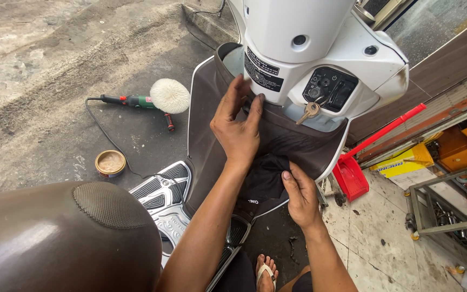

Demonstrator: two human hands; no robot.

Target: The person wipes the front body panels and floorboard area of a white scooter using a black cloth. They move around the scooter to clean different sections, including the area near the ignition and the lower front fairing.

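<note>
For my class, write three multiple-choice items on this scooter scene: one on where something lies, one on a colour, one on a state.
1. Where does the polisher lie?
A. on the seat
B. on the ground left of the scooter
C. in the dustpan

2. What colour is the dustpan?
A. red
B. green
C. white

3. What is the state of the key?
A. lying on the ground
B. held in the right hand
C. in the ignition

Answers:
1 B, it rests on the concrete near the tin.
2 A, pan and handle are red.
3 C, it hangs from the lock while the left hand and right hand touch the brown panel and black cloth.
</note>
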